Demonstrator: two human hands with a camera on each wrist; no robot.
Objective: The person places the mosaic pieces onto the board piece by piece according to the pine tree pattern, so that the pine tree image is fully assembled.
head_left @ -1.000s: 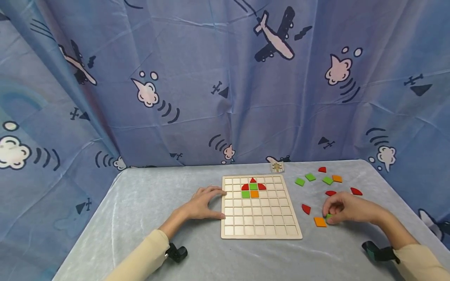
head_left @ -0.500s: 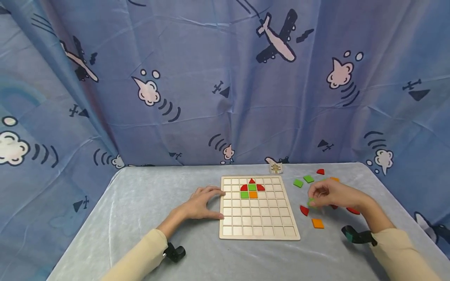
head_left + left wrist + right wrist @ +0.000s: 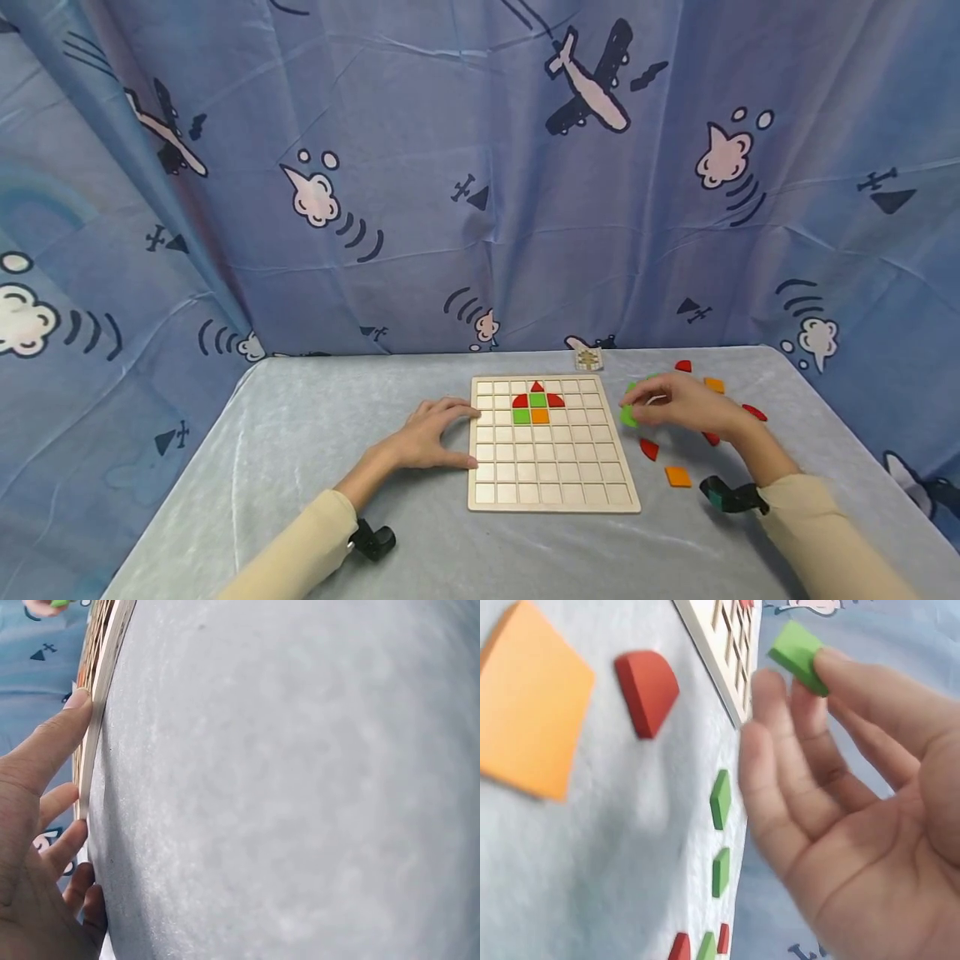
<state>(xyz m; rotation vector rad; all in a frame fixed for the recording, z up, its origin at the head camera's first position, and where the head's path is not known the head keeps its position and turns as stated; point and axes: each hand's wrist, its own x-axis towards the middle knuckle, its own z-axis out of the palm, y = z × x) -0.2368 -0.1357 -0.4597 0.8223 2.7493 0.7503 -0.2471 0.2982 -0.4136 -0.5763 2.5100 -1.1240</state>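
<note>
A wooden grid board (image 3: 555, 467) lies on the table. In its upper cells sit a red triangle (image 3: 537, 387), two red quarter-round tiles, two green squares and an orange square (image 3: 540, 416). My left hand (image 3: 427, 436) touches the board's left edge with thumb and fingers spread apart; in the left wrist view its fingertips rest against the wooden rim (image 3: 93, 742). Between thumb and fingertips, my right hand (image 3: 682, 404) pinches a green square tile (image 3: 799, 656). This hand is raised just right of the board, above other green tiles, which it partly hides.
Loose tiles lie right of the board, among them an orange square (image 3: 678, 477), a red quarter-round (image 3: 648, 450) and another orange square (image 3: 714, 385). A small patterned card (image 3: 588, 359) is at the table's back edge, before a blue airplane-print curtain (image 3: 390, 183).
My right hand has lifted the green tile from beside the near orange square and carried it left and away from me, toward the board. The left hand stays at the board's edge.
</note>
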